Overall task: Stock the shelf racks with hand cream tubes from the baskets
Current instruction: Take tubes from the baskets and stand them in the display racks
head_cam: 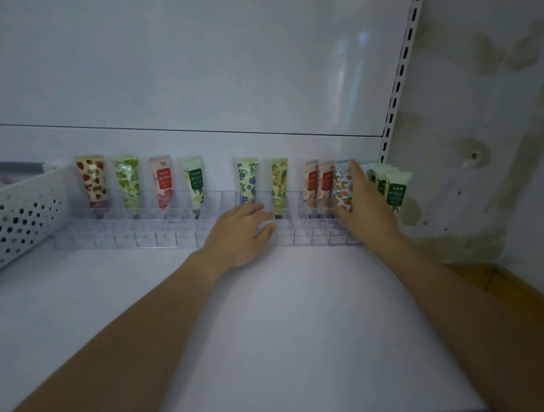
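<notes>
Two clear plastic racks (154, 233) stand side by side along the back of the white shelf (289, 318). Hand cream tubes stand in their back rows: strawberry (91, 175), green-fruit (126, 178), red-label (162, 177), green-label (194, 180), blue-flower (247, 178) and yellow-lemon (279, 180) ones. Further right are two peach tubes (317, 183) and several green-label tubes (396, 189). My left hand (240, 235) grips the front part of the right rack (297, 233), thumb on its front wall. My right hand (367, 208) pinches an orange-patterned tube (341, 183) standing among the right-hand tubes.
A white perforated basket (18, 219) sits at the shelf's left end, its contents hidden. The slotted upright (399, 76) marks the shelf's right edge, with a stained wall (492, 123) beyond. The white back panel (193, 57) rises behind the racks.
</notes>
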Demonstrator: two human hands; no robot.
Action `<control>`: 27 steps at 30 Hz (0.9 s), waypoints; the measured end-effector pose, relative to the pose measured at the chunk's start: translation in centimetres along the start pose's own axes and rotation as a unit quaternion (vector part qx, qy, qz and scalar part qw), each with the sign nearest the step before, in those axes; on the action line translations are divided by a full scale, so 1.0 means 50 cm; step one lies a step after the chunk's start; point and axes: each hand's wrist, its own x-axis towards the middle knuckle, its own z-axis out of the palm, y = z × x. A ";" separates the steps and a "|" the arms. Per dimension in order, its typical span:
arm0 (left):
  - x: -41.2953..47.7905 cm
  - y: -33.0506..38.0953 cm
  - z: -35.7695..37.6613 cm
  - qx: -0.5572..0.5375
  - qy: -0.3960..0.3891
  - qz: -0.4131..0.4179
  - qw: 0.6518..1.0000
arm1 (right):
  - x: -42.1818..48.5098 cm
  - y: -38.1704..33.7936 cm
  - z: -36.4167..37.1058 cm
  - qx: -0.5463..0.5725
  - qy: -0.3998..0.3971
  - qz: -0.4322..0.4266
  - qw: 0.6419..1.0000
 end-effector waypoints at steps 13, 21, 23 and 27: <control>0.011 -0.040 -0.215 0.052 0.104 -0.017 0.993 | -0.007 -0.210 0.005 -0.004 0.113 -0.205 0.972; -0.151 -0.319 -0.499 0.126 0.068 -0.128 0.981 | 0.021 -0.574 0.101 0.154 -0.027 -0.329 0.931; -0.202 -0.394 -0.538 0.133 0.045 -0.153 0.978 | 0.025 -0.661 0.129 0.190 -0.081 -0.339 0.918; -0.258 -0.525 -0.576 0.150 -0.027 -0.192 0.969 | 0.037 -0.791 0.173 0.154 -0.205 -0.335 0.907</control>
